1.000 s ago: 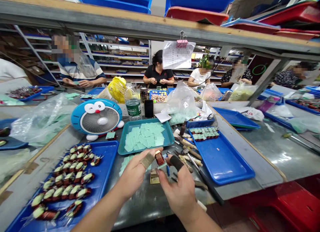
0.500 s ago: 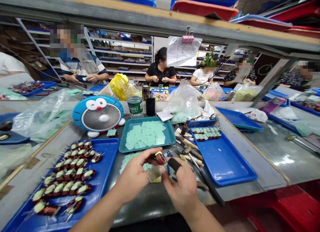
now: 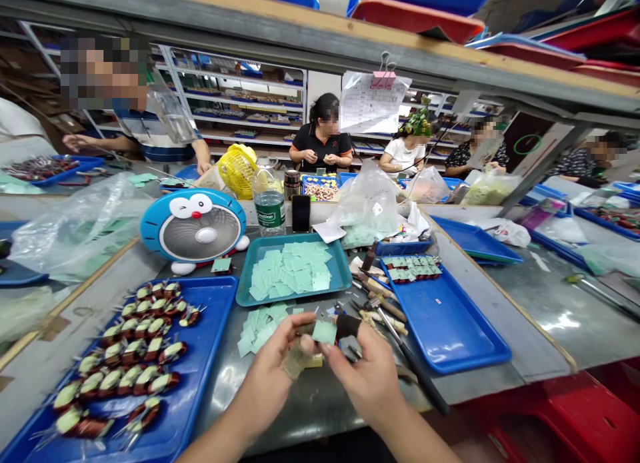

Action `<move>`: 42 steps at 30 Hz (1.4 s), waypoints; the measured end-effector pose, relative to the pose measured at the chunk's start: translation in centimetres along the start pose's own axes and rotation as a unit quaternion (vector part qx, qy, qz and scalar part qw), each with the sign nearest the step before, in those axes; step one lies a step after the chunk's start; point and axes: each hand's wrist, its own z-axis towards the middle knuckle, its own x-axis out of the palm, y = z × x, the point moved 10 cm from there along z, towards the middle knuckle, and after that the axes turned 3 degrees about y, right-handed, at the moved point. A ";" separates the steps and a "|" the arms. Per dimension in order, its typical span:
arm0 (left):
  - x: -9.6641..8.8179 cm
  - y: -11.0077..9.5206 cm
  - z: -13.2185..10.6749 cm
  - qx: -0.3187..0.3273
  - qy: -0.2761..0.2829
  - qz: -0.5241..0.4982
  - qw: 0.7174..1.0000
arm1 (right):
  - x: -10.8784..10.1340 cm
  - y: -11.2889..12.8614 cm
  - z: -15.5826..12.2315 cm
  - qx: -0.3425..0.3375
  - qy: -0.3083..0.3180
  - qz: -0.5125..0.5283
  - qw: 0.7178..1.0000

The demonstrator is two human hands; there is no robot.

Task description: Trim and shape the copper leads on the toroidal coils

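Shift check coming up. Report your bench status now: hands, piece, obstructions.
Left hand and right hand raised, pale green square held between them. Loose green squares left of it. Hand tools right of right hand, not blocking.

A worker's left hand (image 3: 273,376) wore a short tan finger wrap (image 3: 295,362) of matte, cloth-like material, while the right hand (image 3: 357,376) carried a snug black finger wrap (image 3: 349,326), a plain band around one finger. Both forearms (image 3: 225,430) were bare to the frame's lower edge.
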 end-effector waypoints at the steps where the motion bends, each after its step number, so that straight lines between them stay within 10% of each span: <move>1: -0.1 -0.2 0.0 0.003 -0.005 -0.003 1.000 | -0.1 0.0 0.0 -0.001 -0.018 -0.014 1.000; 6: -0.1 -0.2 0.6 -0.018 -0.035 -0.058 0.998 | 0.5 1.1 -0.5 -0.052 -0.075 -0.065 0.994; 15: 0.3 -0.1 0.6 -0.045 -0.006 -0.235 0.971 | 1.3 1.2 0.2 -0.006 0.060 0.045 0.997; 25: 0.6 -0.9 -1.1 0.005 0.023 -0.046 0.999 | 0.0 0.7 -1.0 -0.040 0.005 0.002 0.999; 42: 1.4 -0.8 -1.5 0.017 0.012 -0.049 0.999 | -0.1 1.3 -1.4 -0.083 0.015 0.016 0.996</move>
